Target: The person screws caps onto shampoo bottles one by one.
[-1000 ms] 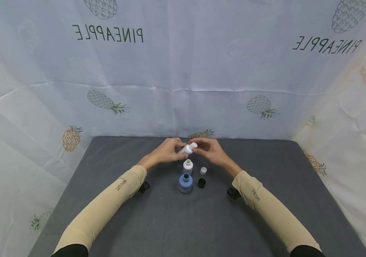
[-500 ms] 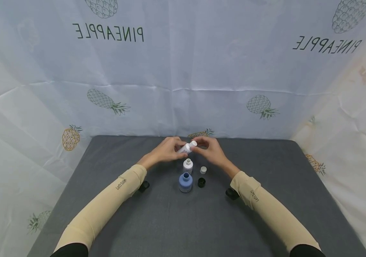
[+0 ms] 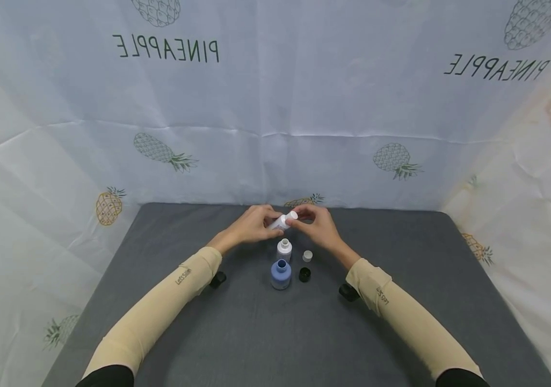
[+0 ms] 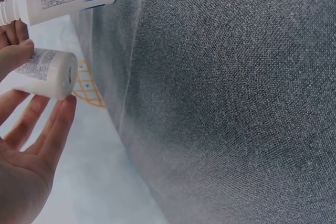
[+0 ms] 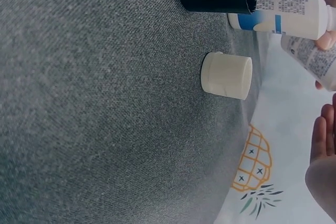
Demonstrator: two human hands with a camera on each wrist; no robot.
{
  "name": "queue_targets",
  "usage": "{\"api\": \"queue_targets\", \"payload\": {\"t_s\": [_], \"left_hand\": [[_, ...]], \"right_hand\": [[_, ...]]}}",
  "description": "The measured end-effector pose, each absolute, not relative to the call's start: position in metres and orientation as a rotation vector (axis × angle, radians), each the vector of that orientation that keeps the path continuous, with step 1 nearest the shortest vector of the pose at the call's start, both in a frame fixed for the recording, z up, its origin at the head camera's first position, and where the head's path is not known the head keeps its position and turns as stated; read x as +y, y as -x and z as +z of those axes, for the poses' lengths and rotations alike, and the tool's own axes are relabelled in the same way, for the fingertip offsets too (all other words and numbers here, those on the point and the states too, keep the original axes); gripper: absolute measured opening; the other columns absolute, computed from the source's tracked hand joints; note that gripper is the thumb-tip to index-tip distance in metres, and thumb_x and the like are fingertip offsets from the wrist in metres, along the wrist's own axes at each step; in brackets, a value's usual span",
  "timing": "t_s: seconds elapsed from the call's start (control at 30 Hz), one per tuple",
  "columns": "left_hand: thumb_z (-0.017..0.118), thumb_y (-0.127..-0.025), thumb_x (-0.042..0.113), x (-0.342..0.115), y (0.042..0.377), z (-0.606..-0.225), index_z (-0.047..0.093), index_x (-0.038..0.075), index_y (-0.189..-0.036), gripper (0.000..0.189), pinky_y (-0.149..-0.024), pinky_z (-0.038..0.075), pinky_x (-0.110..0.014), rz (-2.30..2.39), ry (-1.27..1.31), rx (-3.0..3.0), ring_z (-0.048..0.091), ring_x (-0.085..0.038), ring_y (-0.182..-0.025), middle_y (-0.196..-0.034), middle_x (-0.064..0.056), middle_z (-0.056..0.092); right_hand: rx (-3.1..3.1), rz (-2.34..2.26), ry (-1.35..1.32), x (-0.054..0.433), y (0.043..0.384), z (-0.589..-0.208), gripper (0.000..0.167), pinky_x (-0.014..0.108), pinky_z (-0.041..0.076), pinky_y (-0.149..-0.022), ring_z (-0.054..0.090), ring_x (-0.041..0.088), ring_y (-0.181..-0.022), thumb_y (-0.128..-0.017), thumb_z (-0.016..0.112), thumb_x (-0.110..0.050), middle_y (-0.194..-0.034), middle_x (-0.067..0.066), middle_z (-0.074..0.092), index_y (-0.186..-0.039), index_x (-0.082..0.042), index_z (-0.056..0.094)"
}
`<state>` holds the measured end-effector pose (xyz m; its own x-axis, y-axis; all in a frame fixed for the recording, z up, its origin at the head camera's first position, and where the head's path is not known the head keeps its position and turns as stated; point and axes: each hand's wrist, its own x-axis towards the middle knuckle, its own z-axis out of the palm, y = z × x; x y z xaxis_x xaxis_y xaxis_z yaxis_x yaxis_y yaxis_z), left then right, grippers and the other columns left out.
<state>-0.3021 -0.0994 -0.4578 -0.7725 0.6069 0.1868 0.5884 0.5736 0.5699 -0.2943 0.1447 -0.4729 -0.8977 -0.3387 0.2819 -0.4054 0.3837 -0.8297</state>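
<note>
My left hand (image 3: 255, 224) grips a small white bottle (image 3: 279, 222) above the table, tilted with its top up to the right. In the left wrist view my thumb and fingertips hold the labelled bottle (image 4: 55, 74) near its base. My right hand (image 3: 321, 226) pinches the white cap (image 3: 292, 215) at the bottle's top between thumb and fingers. Just below the hands stands a second white bottle (image 3: 284, 249), uncapped, its threaded neck bare. Nearer me is an uncapped blue bottle (image 3: 281, 275).
A loose white cap (image 3: 307, 256) and a black cap (image 3: 305, 274) lie right of the standing bottles. Small black devices sit under both wrists. The dark grey table (image 3: 275, 338) ends at a pineapple-print curtain (image 3: 280, 97) behind the hands.
My right thumb has shifted slightly up and left onto the cap. The held bottle stays tilted in my left hand, and the standing bottles and loose caps keep their places.
</note>
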Motion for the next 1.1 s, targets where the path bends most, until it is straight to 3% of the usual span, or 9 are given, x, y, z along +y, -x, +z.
{"api": "queue_targets", "payload": {"t_s": [0.37, 0.57, 0.83, 1.1], "left_hand": [[0.082, -0.098, 0.021, -0.098, 0.301, -0.458, 0.074, 0.005, -0.139, 0.044, -0.080, 0.065, -0.032, 0.981, -1.033, 2.751, 0.073, -0.026, -0.092, -0.109, -0.013, 0.072], [0.082, -0.098, 0.021, -0.099, 0.301, -0.458, 0.075, 0.005, -0.139, 0.045, -0.080, 0.064, -0.031, 0.991, -1.031, 2.752, 0.073, -0.026, -0.091, -0.108, -0.013, 0.072], [0.083, -0.097, 0.019, -0.099, 0.301, -0.460, 0.077, 0.006, -0.136, 0.041, -0.079, 0.064, -0.031, 0.995, -1.042, 2.745, 0.074, -0.028, -0.090, -0.105, -0.012, 0.071], [0.083, -0.097, 0.019, -0.096, 0.300, -0.458, 0.074, 0.003, -0.138, 0.046, -0.080, 0.064, -0.031, 0.989, -1.040, 2.730, 0.074, -0.027, -0.093, -0.111, -0.013, 0.073]], "right_hand": [[-2.541, 1.596, -0.679, 0.146, 0.296, -0.475, 0.031, 0.050, 0.064, -0.100, 0.076, 0.036, -0.110, -0.097, 0.084, -0.018, -0.119, 0.019, 0.077, -0.122, -0.003, 0.076], [-2.528, 1.662, -0.702, 0.147, 0.294, -0.474, 0.037, 0.056, 0.061, -0.106, 0.074, 0.041, -0.117, -0.096, 0.085, -0.016, -0.126, 0.022, 0.075, -0.127, 0.001, 0.074], [-2.500, 1.763, -0.941, 0.155, 0.295, -0.468, 0.045, 0.059, 0.048, -0.123, 0.061, 0.044, -0.141, -0.101, 0.076, -0.005, -0.149, 0.023, 0.066, -0.144, 0.001, 0.066], [-2.527, 1.727, -1.138, 0.161, 0.300, -0.465, 0.040, 0.060, 0.048, -0.123, 0.063, 0.043, -0.140, -0.103, 0.071, -0.003, -0.148, 0.023, 0.067, -0.143, 0.000, 0.068]]}}
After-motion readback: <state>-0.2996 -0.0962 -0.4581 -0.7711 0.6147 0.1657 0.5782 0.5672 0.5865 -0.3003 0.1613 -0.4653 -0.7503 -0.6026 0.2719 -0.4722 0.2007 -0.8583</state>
